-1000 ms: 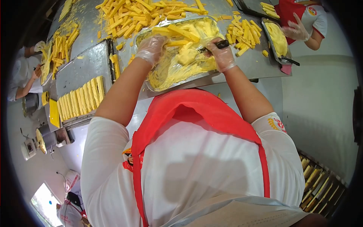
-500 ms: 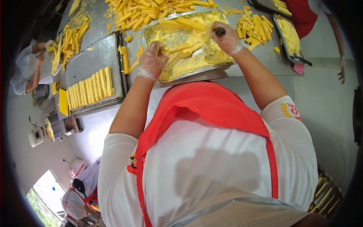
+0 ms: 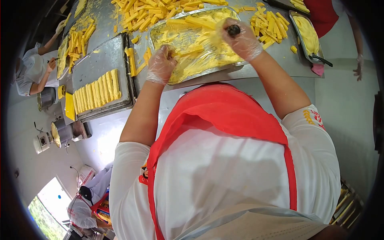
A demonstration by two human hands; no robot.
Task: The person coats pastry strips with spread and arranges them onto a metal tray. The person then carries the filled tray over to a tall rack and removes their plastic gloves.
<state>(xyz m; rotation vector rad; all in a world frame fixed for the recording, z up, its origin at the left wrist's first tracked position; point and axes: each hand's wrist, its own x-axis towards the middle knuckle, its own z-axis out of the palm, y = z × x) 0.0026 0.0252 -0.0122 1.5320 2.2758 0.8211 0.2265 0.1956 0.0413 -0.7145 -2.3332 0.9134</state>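
My left hand (image 3: 161, 64), in a clear plastic glove, is closed on the near end of a yellow stick (image 3: 189, 51) over the left part of a metal tray (image 3: 207, 73). Yellow cream (image 3: 216, 56) is smeared across that tray. Above its right side my right hand (image 3: 241, 39), gloved as well, is wrapped round the dark handle (image 3: 233, 30) of a tool whose blade is hidden. Another yellow stick (image 3: 200, 22) lies across the upper part of the tray.
Loose yellow sticks lie in a large pile (image 3: 140, 14) behind the tray and a smaller pile (image 3: 271, 26) at right. A baking tray (image 3: 100, 64) at left holds a row of coated sticks (image 3: 97, 91). Another cream tray (image 3: 306, 36) stands far right. Co-workers are at left (image 3: 34, 70) and right.
The view has shifted, so the table appears further right than a second ago. My right hand has risen and turned, with the handle's end now facing the camera. My left hand has moved lower along the tray.
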